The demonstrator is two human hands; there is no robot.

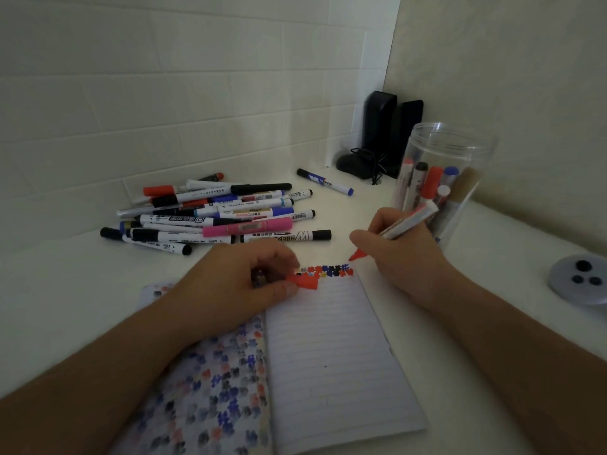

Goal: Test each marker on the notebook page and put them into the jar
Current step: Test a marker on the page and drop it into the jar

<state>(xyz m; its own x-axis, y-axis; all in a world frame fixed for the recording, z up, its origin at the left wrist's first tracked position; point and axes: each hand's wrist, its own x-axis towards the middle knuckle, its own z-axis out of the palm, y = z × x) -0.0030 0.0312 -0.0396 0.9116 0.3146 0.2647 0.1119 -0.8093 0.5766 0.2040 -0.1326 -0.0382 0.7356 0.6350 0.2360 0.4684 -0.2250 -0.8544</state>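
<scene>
An open lined notebook [331, 349] lies in front of me, with a row of coloured test marks along the top of its right page. My right hand [399, 254] grips a red marker [409, 223], its red tip just above the page's top right corner. My left hand [236, 284] rests on the notebook's top edge and pinches a red cap [303, 282]. A clear plastic jar [441, 182] stands upright at the right with several markers inside. A pile of several markers [216, 213] lies behind the notebook.
One blue-capped marker [325, 182] lies alone near the back corner. Two black speakers [382, 136] with a cable stand in the corner. A grey lid [579, 279] with dark spots lies at the far right. Tiled walls close the back and right sides.
</scene>
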